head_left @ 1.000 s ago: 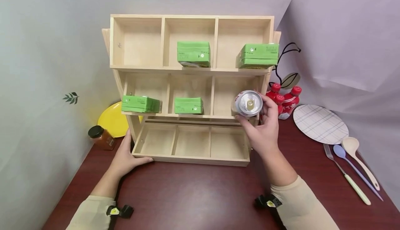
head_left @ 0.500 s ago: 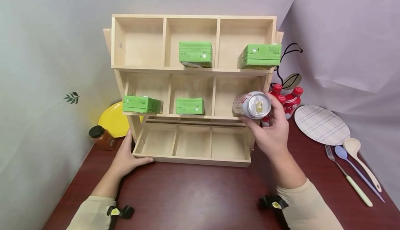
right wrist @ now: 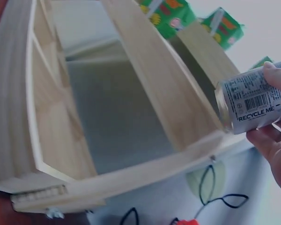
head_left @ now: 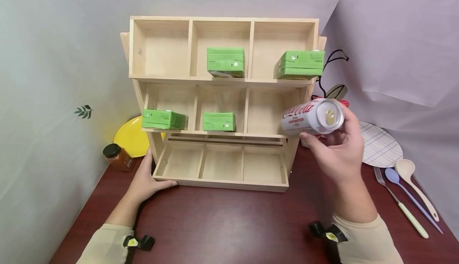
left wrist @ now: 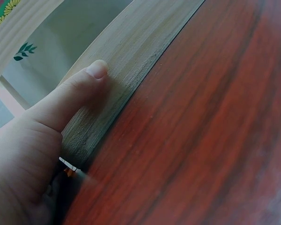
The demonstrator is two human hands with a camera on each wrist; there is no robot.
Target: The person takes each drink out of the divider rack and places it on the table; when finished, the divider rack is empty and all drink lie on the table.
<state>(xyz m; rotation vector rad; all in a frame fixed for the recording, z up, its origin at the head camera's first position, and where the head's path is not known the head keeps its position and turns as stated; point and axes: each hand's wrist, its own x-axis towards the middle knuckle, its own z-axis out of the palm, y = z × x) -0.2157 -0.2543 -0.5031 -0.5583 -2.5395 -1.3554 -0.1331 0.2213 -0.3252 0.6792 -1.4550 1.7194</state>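
Note:
My right hand (head_left: pixel 340 156) grips a silver-white Coca-Cola can (head_left: pixel 303 117) near its top end. The can is tilted, its lid toward me and its base by the right compartment of the middle tier. In the right wrist view the can (right wrist: pixel 248 101) shows a barcode and "RECYCLE ME". At the lower left corner of the three-tier wooden rack (head_left: pixel 229 183), my left hand (head_left: pixel 143 182) rests with a straight thumb on the front board. Its other fingers lie along the rack's side, partly hidden. Green drink cartons (head_left: pixel 225 62) stand on the upper two tiers.
Behind the right hand are red bottles (head_left: pixel 345 103), mostly hidden. A checked plate (head_left: pixel 380 146), a fork (head_left: pixel 399 200) and two spoons (head_left: pixel 412 184) lie to the right. On the left stand a lidded jar (head_left: pixel 117 158) and a yellow plate (head_left: pixel 130 138).
My right hand has drawn the can rightward, out from the middle tier's right compartment, and tipped it so its printed side shows. The left hand has stayed at the rack's corner.

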